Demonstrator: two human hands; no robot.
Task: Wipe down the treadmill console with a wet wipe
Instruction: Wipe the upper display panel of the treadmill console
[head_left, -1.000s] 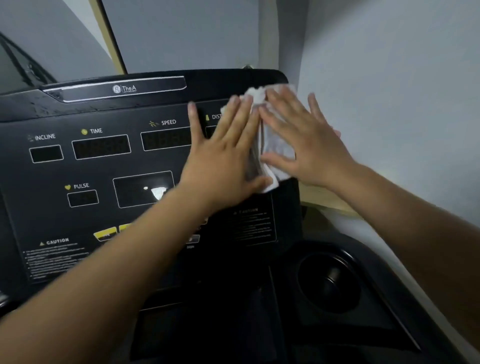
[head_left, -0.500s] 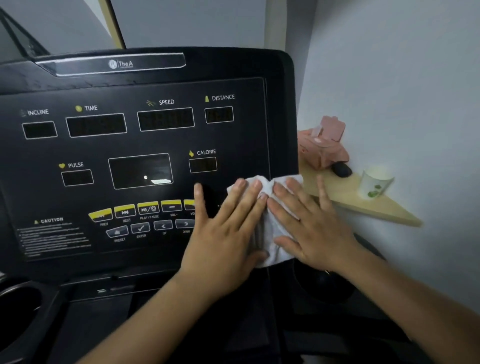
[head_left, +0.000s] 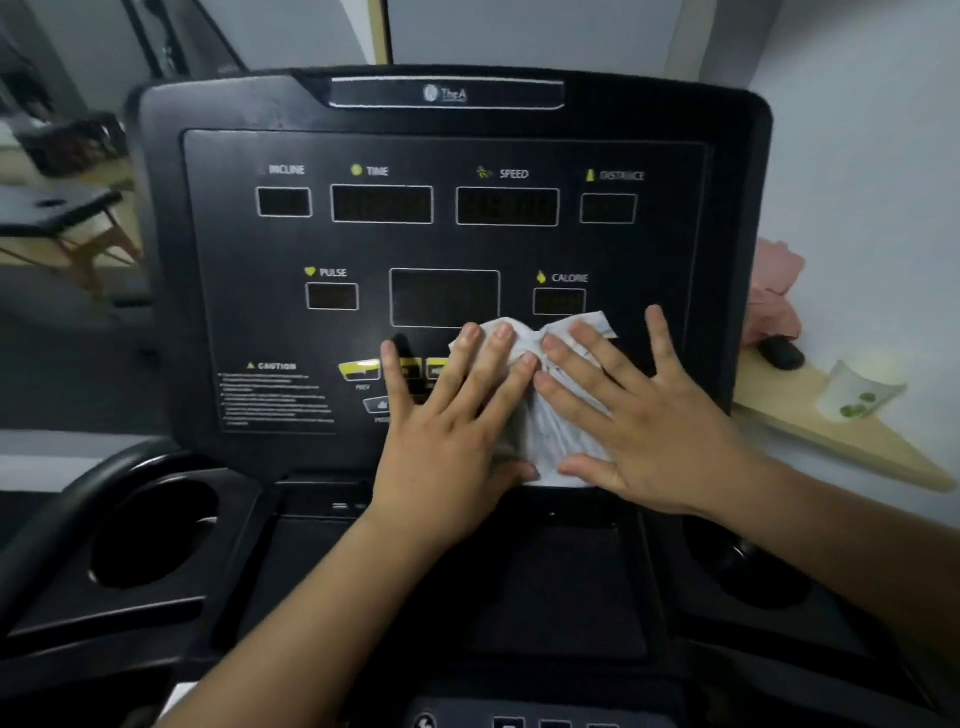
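The black treadmill console (head_left: 249, 291) fills the head view, with dark displays labelled INCLINE, TIME, SPEED, DISTANCE, PULSE and CALORIE. A crumpled white wet wipe (head_left: 545, 431) lies flat on the lower middle of the panel, below the CALORIE display. My left hand (head_left: 447, 431) presses on its left part with fingers spread, covering most of the yellow buttons. My right hand (head_left: 639, 421) presses on its right part, palm down, fingers spread. Both hands hide much of the wipe.
Round cup holders sit at the lower left (head_left: 150, 535) and lower right (head_left: 743, 571) of the console. A wooden corner shelf (head_left: 841, 447) on the right wall carries a pink wipe pack (head_left: 774, 296), a small black object (head_left: 782, 353) and a white cup (head_left: 857, 395).
Both hands slid the wipe down the right side of the panel from the DISTANCE display, then leftwards along the bottom to under CALORIE. The camera view shifted right and lower.
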